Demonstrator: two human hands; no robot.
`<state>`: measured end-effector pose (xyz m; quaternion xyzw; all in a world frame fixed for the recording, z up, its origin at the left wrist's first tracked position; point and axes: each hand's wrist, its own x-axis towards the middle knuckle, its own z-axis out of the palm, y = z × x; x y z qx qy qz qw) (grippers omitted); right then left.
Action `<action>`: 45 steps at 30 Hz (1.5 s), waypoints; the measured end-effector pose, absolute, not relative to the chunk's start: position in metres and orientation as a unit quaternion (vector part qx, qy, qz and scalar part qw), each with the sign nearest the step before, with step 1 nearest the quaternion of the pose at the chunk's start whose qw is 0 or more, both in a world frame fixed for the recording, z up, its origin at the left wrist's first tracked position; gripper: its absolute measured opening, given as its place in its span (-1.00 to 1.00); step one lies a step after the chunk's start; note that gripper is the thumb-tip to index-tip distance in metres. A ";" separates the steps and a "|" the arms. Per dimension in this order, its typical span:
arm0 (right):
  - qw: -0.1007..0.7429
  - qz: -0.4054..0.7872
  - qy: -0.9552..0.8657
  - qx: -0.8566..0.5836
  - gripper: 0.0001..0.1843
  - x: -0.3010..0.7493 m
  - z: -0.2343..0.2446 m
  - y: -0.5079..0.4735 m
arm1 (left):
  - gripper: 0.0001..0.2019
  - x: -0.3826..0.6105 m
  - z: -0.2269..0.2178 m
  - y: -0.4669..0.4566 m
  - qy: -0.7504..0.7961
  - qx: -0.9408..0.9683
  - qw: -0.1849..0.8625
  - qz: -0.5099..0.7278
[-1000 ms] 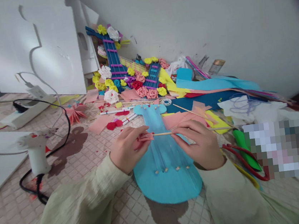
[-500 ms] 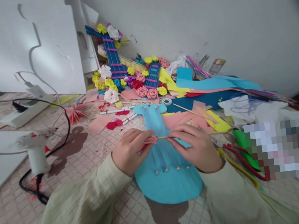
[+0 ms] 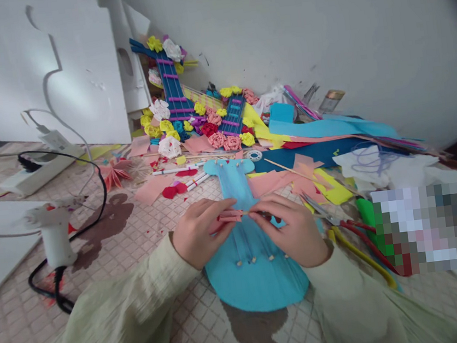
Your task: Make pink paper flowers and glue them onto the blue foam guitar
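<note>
My left hand (image 3: 201,231) pinches a folded or rolled strip of pink paper (image 3: 231,216) between thumb and fingers. From the right, my right hand (image 3: 294,225) grips a thin wooden stick (image 3: 246,212); its short visible end meets the paper's right end, and the fingers hide most of the rest. Both hands are above a light blue guitar-shaped cutout (image 3: 258,288) that lies flat, with strings running along it between small pegs. Whether the stick goes inside the paper, I cannot tell.
A white hot glue gun (image 3: 56,235) with a black cord stands at left, near a power strip (image 3: 26,175). Behind are flower-covered blue guitar shapes (image 3: 173,89) and pink paper scraps (image 3: 154,190). Red-handled scissors (image 3: 369,243) lie at right.
My right hand has shifted left along the stick, closer to the pink paper, so less of the stick shows between my hands. My left hand has barely moved.
</note>
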<state>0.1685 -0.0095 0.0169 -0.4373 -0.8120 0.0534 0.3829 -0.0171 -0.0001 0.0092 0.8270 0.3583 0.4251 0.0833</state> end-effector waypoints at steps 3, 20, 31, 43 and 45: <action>0.370 0.048 -0.821 -0.433 -0.87 0.170 0.014 -0.009 | -0.74 -0.017 0.008 0.000 0.358 0.829 0.080 0.422; 0.353 0.049 -0.837 -0.415 -0.86 0.170 0.011 -0.008 | -0.72 -0.016 0.007 -0.002 0.379 0.826 0.119 0.399; 0.369 0.025 -0.824 -0.429 -0.92 0.174 0.016 -0.005 | -0.72 -0.018 0.007 0.000 0.406 0.794 0.166 0.420; 0.363 -0.058 -0.724 -0.584 -0.84 0.232 0.020 0.023 | -0.68 -0.015 0.018 0.005 0.391 0.486 0.576 0.529; 0.405 0.040 -0.736 -0.541 -0.84 0.215 0.020 0.015 | -0.69 -0.014 0.017 0.005 0.376 0.460 0.601 0.535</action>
